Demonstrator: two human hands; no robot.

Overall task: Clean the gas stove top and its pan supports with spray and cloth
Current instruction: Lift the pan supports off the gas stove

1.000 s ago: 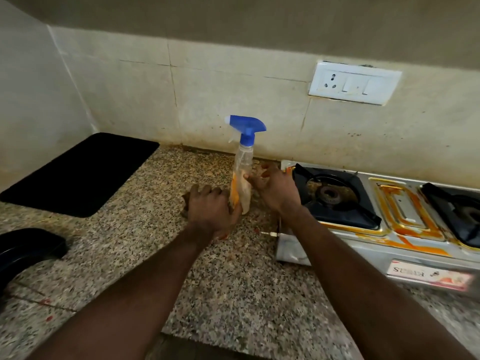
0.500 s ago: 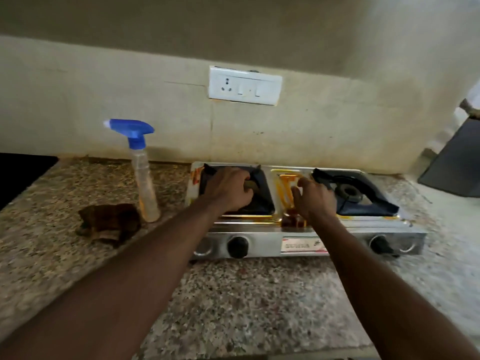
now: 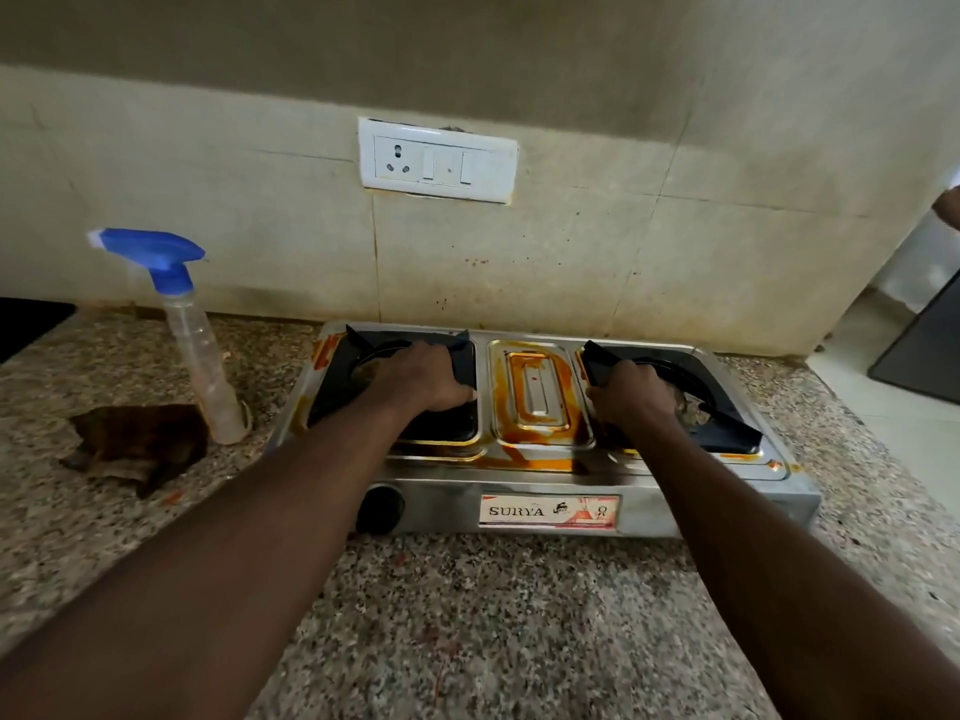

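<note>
The two-burner gas stove [image 3: 447,497] stands on the speckled granite surface [image 3: 467,615] against the tiled wall, its steel top smeared with orange stains that are thickest around the raised centre panel [image 3: 540,397]. Both arms reach forward over its front edge. The left grip [image 3: 426,379] lies over the left pan support [image 3: 332,397], a black frame seated in the left burner well, with its fingers curled down round the frame's right-hand side. The right grip [image 3: 631,394] is clamped on the right pan support [image 3: 727,433], its fingers wrapped round the near left part of that black frame, whose pointed left corner sticks up just behind the knuckles. Whether either support is lifted clear of the stove cannot be told. The spray bottle [image 3: 200,356], clear with a blue trigger head, stands upright on the surface just beside the stove's left end, untouched. The brown cloth [image 3: 137,441] lies crumpled on the surface just left of the bottle's base. On the stove's front face are a black knob [image 3: 380,509] and a label [image 3: 548,510] reading SURYA. A white switch plate [image 3: 439,161] with a socket is fixed to the wall above the stove.
</note>
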